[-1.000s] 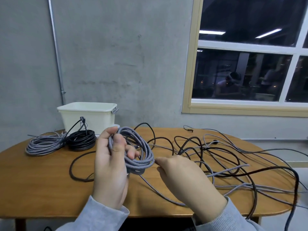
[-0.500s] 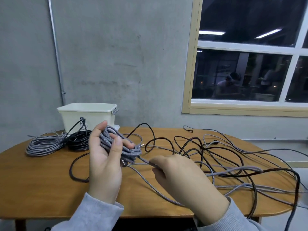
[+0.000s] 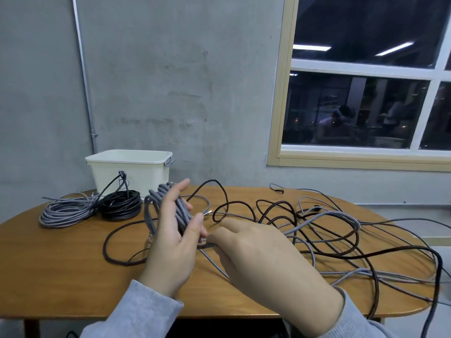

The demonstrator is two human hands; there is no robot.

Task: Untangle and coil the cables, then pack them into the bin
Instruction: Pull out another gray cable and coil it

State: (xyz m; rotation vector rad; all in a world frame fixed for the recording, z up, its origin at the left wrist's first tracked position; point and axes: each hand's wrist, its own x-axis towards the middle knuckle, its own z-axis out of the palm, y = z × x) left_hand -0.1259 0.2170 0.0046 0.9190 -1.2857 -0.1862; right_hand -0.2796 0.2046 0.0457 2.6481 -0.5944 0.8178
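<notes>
My left hand [image 3: 170, 245] is raised over the table's middle, fingers stretched upward. Its thumb pinches a grey braided cable coil [image 3: 152, 206] against the fingers, and the loops hang behind the hand. My right hand [image 3: 263, 259] lies just right of it, back up, with its fingertips at the coil's lower end, where the loose grey strand [image 3: 214, 263] leaves and runs under the hand. That strand leads into a tangle of dark and grey cables [image 3: 317, 228] spread over the table's right half. The cream bin [image 3: 131, 172] stands at the back left.
A finished grey coil [image 3: 66, 212] and a black coil [image 3: 122, 207] lie in front of the bin. A dark cable loop [image 3: 109, 252] curls left of my left hand. The wooden table [image 3: 48, 264] stands against a concrete wall, and some cables hang over its right edge.
My left hand has opened its fingers and turned, so the coil now stands more upright. My right hand has moved left, close against the left hand's thumb.
</notes>
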